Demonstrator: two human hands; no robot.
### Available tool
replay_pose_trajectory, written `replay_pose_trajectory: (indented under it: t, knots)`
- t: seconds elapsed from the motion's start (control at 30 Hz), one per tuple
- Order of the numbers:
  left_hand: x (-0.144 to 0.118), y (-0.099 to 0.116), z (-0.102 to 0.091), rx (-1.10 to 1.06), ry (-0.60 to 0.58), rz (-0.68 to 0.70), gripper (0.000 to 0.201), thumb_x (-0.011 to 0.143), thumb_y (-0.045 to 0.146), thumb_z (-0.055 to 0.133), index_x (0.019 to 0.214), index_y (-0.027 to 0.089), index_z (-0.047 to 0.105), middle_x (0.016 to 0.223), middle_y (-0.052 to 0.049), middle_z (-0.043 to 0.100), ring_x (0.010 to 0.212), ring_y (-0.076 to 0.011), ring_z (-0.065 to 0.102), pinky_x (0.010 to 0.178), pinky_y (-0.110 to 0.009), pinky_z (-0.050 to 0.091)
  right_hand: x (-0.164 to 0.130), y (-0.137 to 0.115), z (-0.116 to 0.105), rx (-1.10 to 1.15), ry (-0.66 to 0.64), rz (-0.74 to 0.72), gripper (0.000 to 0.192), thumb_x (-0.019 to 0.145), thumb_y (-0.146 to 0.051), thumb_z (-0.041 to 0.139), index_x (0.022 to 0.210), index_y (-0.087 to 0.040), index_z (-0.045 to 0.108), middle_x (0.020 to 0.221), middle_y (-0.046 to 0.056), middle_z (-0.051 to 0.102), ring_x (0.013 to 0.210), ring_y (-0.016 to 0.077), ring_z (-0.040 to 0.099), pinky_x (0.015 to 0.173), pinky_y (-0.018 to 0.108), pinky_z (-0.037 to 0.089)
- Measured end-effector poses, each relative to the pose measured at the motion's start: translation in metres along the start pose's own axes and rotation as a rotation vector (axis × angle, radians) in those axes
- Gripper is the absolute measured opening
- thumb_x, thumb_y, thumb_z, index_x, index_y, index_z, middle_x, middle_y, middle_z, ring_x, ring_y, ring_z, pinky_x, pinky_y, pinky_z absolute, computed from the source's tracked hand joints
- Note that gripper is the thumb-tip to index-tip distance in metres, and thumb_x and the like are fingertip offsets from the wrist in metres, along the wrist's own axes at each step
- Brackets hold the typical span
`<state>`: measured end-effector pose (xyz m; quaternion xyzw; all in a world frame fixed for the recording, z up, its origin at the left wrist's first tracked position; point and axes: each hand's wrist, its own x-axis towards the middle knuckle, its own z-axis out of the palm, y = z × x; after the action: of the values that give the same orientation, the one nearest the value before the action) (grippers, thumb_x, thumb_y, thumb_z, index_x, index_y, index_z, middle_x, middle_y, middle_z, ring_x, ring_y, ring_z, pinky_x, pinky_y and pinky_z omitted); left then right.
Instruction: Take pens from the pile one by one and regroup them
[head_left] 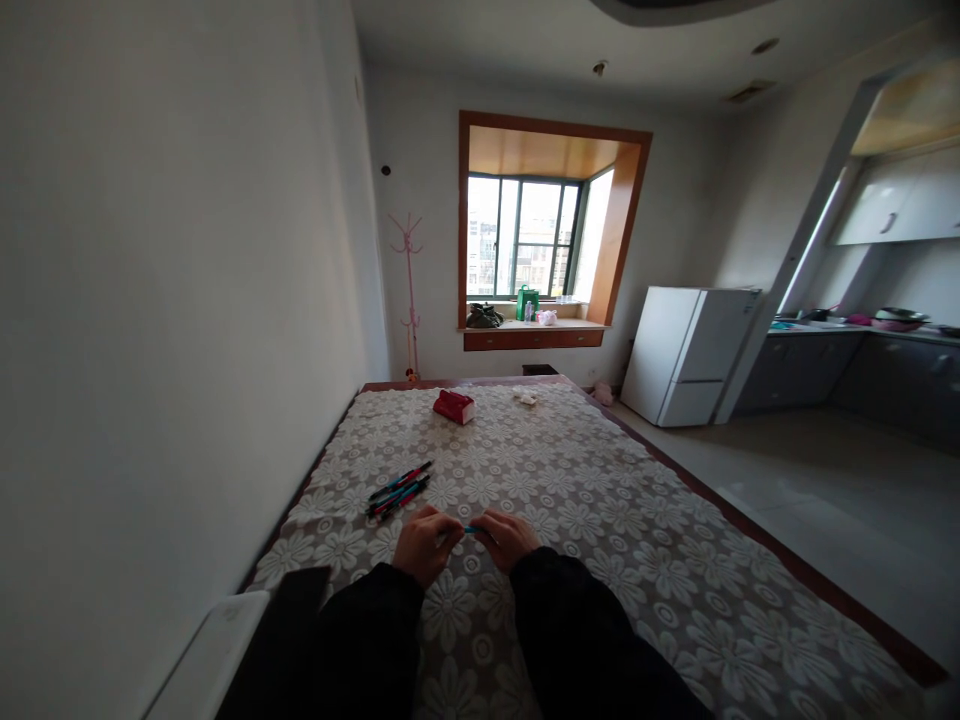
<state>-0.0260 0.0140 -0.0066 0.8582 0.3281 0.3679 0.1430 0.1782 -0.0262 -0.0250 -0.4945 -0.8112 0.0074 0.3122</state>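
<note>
My left hand [429, 544] and my right hand [505, 538] meet low over the tablecloth, fingertips pinched toward each other. Between them shows a short stretch of a slim blue pen [472, 530], gripped at both sides; its ends are hidden by my fingers. Just beyond my left hand lies a loose bunch of pens [399, 492] in blue, red and black, side by side at a slant. Black sleeves cover both my forearms.
A flower-patterned cloth [600, 560] covers the table. Toward its far end are a red tissue pack [454, 407] and a small crumpled pale thing [526, 398]. A wall runs along the left, with a white object [210, 655] at lower left. A white fridge [686, 355] stands beyond.
</note>
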Motion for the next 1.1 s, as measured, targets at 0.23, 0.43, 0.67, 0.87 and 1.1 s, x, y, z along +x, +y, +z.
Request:
replay_pose_trajectory:
  t: [0.23, 0.43, 0.67, 0.87, 1.1]
  knots:
    - [-0.0012, -0.0027, 0.0015, -0.044, 0.036, -0.051, 0.013, 0.078, 0.033, 0.066, 0.087, 0.024, 0.067, 0.078, -0.003, 0.068, 0.075, -0.0160, 0.065, 0.074, -0.029, 0.053, 0.0000, 0.0012, 0.0002, 0.094, -0.005, 0.068, 0.018, 0.091, -0.025, 0.046, 0.103, -0.026, 0.060, 0.094, 0.002, 0.068, 0.084, 0.0161, 0.064, 0.074, 0.024, 0.047]
    - [-0.0009, 0.0017, -0.0006, -0.068, 0.062, -0.049, 0.015, 0.083, 0.032, 0.058, 0.090, 0.023, 0.067, 0.084, -0.005, 0.067, 0.080, -0.0158, 0.065, 0.076, -0.028, 0.053, 0.0007, 0.0034, -0.0010, 0.090, 0.017, 0.087, 0.018, 0.090, -0.026, 0.048, 0.102, -0.025, 0.061, 0.093, 0.004, 0.068, 0.082, 0.0166, 0.063, 0.073, 0.025, 0.047]
    - [-0.0008, -0.0028, 0.0016, -0.070, 0.038, -0.056, 0.017, 0.084, 0.033, 0.057, 0.089, 0.022, 0.070, 0.080, -0.005, 0.066, 0.078, -0.0154, 0.064, 0.075, -0.027, 0.052, 0.0005, 0.0050, 0.0009, 0.094, -0.005, 0.022, 0.018, 0.091, -0.026, 0.047, 0.102, -0.024, 0.061, 0.094, 0.004, 0.067, 0.088, 0.0176, 0.062, 0.079, 0.027, 0.047]
    - [-0.0005, -0.0003, 0.0013, -0.066, 0.022, -0.033, 0.016, 0.084, 0.034, 0.059, 0.089, 0.024, 0.071, 0.082, -0.004, 0.067, 0.082, -0.0158, 0.064, 0.078, -0.027, 0.051, 0.0006, 0.0014, -0.0013, 0.085, -0.004, 0.011, 0.027, 0.090, -0.017, 0.042, 0.110, -0.025, 0.057, 0.097, 0.004, 0.066, 0.090, 0.0177, 0.060, 0.083, 0.028, 0.045]
    - [0.0001, 0.0031, -0.0029, -0.014, -0.019, -0.039, 0.036, 0.077, 0.027, 0.064, 0.112, 0.026, 0.060, 0.106, -0.004, 0.066, 0.101, -0.0208, 0.058, 0.093, -0.036, 0.045, 0.0013, 0.0005, -0.0050, 0.071, 0.146, 0.200, 0.024, 0.088, -0.017, 0.041, 0.104, -0.023, 0.058, 0.096, 0.004, 0.066, 0.087, 0.0169, 0.060, 0.080, 0.027, 0.043]
